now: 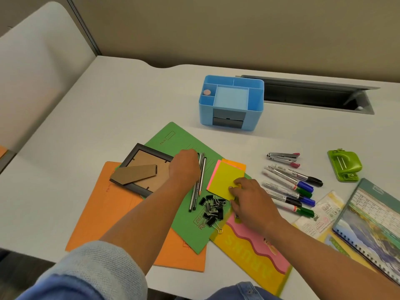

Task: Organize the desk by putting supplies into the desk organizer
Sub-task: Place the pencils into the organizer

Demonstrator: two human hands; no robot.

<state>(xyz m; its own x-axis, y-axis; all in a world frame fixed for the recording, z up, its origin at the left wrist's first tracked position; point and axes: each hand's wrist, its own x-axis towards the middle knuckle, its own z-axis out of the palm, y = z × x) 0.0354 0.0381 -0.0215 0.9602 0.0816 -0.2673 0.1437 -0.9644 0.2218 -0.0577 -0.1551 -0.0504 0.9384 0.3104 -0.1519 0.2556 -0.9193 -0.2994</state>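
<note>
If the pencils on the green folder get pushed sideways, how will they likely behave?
The pencils look thin, rigid and probably light. They lie loose, side by side on the smooth green folder, so a sideways push would probably roll or scatter them. The left hand covers their upper ends, so gathering them as a bundle seems steadier.

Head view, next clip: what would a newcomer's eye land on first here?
Probably the two hands at centre: the left hand closed over a bundle of pencils on the green folder, the right hand on the yellow sticky notes. Behind them stands the blue desk organizer, nearly empty.
</note>
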